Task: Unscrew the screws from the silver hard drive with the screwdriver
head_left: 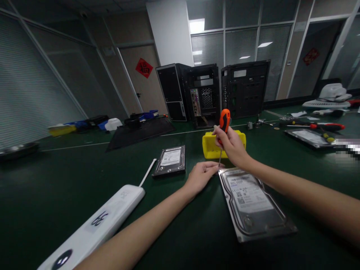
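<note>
My right hand point(232, 144) is wrapped round the orange and black handle of a screwdriver point(224, 120), held upright. Its thin shaft runs down to the far left corner of a hard drive point(250, 198), which lies label up on the green table. At that same corner my left hand point(201, 174) has its thumb and fingers pressed together around the screwdriver's tip; what they pinch, if anything, is hidden. Just behind both hands is a yellow plastic bin point(209, 146), partly covered by my right hand.
A second hard drive point(170, 160) lies left of my hands, near a white power strip-like bar point(112, 213). Computer cases point(204, 93) stand at the back. On the right are another hard drive point(308, 138) and red-handled pliers point(329, 126). A black mat point(140, 131) lies at back left.
</note>
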A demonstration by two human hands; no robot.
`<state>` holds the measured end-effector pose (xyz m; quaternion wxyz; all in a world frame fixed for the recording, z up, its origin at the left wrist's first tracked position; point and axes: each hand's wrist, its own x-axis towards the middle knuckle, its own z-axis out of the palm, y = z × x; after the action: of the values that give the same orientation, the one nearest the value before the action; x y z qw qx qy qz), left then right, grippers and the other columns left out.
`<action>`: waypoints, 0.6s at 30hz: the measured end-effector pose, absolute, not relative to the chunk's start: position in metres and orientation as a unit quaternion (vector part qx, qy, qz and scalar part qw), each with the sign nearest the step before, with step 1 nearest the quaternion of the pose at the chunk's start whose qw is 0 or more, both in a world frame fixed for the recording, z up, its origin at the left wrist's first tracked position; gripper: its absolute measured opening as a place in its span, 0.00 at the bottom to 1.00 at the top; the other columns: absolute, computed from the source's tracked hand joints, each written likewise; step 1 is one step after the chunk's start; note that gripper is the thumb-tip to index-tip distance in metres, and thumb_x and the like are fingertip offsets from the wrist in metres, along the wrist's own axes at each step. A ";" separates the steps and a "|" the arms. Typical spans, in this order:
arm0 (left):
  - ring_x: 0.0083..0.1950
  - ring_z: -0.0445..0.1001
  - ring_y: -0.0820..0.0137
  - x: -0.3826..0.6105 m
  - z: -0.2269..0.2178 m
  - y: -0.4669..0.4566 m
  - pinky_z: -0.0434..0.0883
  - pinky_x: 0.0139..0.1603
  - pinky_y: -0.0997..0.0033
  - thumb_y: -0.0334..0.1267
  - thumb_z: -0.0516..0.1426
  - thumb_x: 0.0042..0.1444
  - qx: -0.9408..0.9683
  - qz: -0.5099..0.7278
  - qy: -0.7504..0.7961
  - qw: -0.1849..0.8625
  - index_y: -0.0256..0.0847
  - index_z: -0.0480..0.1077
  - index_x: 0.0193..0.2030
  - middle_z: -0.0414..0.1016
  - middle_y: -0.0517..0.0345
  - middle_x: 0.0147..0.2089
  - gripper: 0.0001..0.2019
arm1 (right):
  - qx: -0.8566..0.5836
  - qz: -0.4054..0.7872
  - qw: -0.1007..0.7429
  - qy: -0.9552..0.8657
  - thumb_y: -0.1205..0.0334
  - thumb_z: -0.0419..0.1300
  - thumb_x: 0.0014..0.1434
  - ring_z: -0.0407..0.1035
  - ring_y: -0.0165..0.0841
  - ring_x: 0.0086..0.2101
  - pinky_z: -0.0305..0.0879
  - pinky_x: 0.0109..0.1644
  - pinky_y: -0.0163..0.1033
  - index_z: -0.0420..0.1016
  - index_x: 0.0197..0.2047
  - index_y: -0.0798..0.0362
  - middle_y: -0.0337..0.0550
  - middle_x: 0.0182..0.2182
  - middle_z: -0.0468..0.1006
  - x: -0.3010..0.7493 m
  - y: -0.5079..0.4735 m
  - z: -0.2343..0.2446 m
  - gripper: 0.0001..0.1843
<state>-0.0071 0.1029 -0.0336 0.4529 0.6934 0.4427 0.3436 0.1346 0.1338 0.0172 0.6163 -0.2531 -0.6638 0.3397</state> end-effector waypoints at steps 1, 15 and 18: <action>0.45 0.75 0.62 -0.007 -0.034 0.103 0.68 0.46 0.68 0.44 0.54 0.57 0.693 0.344 0.447 0.450 0.38 0.72 0.50 0.78 0.51 0.44 0.18 | -0.255 0.338 0.627 -0.654 0.49 0.49 0.60 0.55 0.24 0.18 0.51 0.23 0.32 0.63 0.34 0.52 0.32 0.18 0.58 0.132 0.135 0.014 0.15; 0.44 0.75 0.64 -0.004 -0.031 0.100 0.68 0.45 0.69 0.41 0.55 0.57 0.664 0.358 0.438 0.490 0.37 0.72 0.49 0.79 0.52 0.41 0.16 | -0.280 0.321 0.676 -0.602 0.51 0.46 0.62 0.54 0.25 0.19 0.51 0.24 0.34 0.64 0.44 0.52 0.33 0.19 0.57 0.125 0.133 0.000 0.15; 0.44 0.75 0.63 -0.005 -0.031 0.100 0.67 0.45 0.69 0.41 0.55 0.56 0.666 0.354 0.440 0.488 0.37 0.73 0.48 0.79 0.53 0.42 0.16 | -0.280 0.326 0.672 -0.604 0.50 0.45 0.62 0.54 0.25 0.19 0.51 0.24 0.33 0.63 0.44 0.52 0.33 0.19 0.57 0.124 0.133 -0.001 0.16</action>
<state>-0.0049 0.1003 -0.0310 0.4877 0.6658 0.4396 0.3543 0.1241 0.1330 -0.0005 0.6717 -0.2802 -0.6036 0.3256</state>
